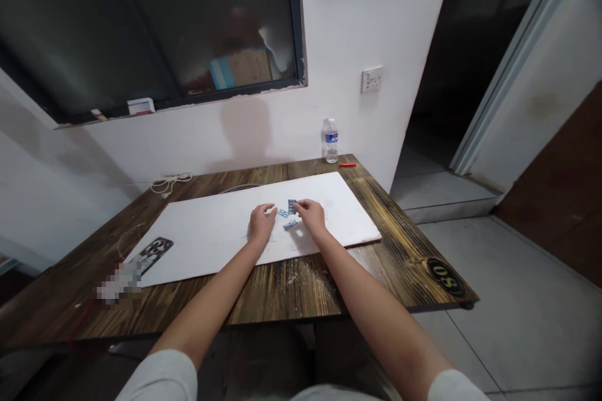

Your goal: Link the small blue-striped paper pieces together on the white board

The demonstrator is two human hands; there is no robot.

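Observation:
My right hand (311, 214) pinches a small dark blue card with pale stripes (292, 206) between thumb and fingers, just above the white board (207, 232). Beside it my left hand (262, 223) rests at the board with thumb and forefinger apart and nothing visible between them. A small blue-and-white card (283, 213) lies between the two hands, close to the left fingertips. Nearer to me is another blue-and-white card (290, 225), below the right fingers. The print on these pieces is too small to read.
The board lies on a dark wooden table (399, 263). A patterned phone-like case (157, 252) is at its left end. Farther back are a white cable (172, 183), a plastic water bottle (331, 141) and a red pen (347, 165). A round "08" plate (444, 276) marks the right corner.

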